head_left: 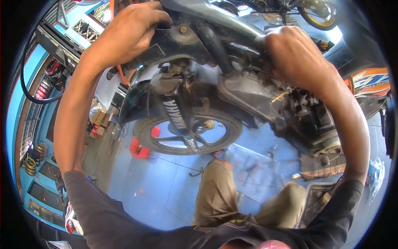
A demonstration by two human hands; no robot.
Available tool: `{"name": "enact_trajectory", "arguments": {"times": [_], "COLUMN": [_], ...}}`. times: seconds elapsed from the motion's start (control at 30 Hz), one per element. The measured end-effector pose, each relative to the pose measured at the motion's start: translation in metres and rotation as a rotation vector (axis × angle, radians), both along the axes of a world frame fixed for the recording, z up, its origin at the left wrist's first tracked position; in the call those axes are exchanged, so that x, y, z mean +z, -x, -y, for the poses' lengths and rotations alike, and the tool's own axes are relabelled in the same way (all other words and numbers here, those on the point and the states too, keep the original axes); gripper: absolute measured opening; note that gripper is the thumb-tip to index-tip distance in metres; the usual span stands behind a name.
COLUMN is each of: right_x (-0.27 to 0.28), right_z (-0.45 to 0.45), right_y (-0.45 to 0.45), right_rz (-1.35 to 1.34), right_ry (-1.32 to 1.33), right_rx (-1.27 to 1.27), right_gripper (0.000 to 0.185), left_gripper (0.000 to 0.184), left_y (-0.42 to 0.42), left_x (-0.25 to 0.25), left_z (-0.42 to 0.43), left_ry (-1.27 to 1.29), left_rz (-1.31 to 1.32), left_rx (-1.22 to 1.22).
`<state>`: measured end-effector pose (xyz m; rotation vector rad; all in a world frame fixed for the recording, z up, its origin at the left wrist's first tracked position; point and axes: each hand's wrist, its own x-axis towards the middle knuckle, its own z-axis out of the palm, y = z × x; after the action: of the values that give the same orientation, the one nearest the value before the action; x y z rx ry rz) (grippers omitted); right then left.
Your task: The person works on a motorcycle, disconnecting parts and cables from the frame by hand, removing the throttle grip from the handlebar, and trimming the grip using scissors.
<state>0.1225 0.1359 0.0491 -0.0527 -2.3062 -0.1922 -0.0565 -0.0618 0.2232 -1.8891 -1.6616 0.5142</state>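
Left hand curled at one end of dark side panel, right hand bunched at the other; fingertips hidden, can't tell if either clasps it. Panel sits along the motorcycle's upper bodywork, over the rear wheel in view. Probably best: even pressure both ends, no twisting, knuckles clear of the bolt.

Bright, fisheye-bowed view, corners black
Right hand softly blurred, left hand crisper; white glare and haze just beyond the right; motorcycle partly shadowed between and below them; floor below both bright, pale sheen in patches
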Motion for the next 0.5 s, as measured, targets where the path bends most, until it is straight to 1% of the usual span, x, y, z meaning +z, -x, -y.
{"name": "enact_trajectory", "arguments": {"times": [0.07,0.13,0.2,0.27,0.4,0.47,0.5], "right_x": [0.005,0.005,0.004,0.001,-0.007,-0.005,-0.003], "right_z": [-0.001,-0.006,-0.003,-0.001,0.003,0.003,0.003], "right_y": [0.001,0.003,0.003,0.005,0.008,0.006,0.003], "right_rz": [-0.067,-0.079,0.004,0.036,0.018,0.025,0.027], "right_ry": [-0.005,-0.037,0.038,0.044,0.021,0.008,0.003], "right_rx": [-0.052,-0.051,0.003,0.011,0.0,-0.011,-0.012], "right_gripper": [0.01,0.009,0.008,0.009,0.009,0.009,0.009], "left_gripper": [0.032,0.031,0.031,0.03,0.031,0.032,0.031], "left_y": [-0.001,-0.007,-0.007,-0.011,-0.004,0.0,-0.001], "left_x": [0.0,-0.002,-0.004,-0.007,-0.01,0.0,0.006], "left_z": [0.002,0.001,-0.003,-0.004,0.001,0.0,-0.003], "left_ry": [-0.031,-0.017,-0.047,-0.058,-0.088,-0.001,0.059], "left_rz": [-0.029,-0.05,-0.056,-0.15,-0.106,0.005,0.004], "left_rx": [-0.012,0.02,0.011,0.019,0.055,0.049,0.079]}}
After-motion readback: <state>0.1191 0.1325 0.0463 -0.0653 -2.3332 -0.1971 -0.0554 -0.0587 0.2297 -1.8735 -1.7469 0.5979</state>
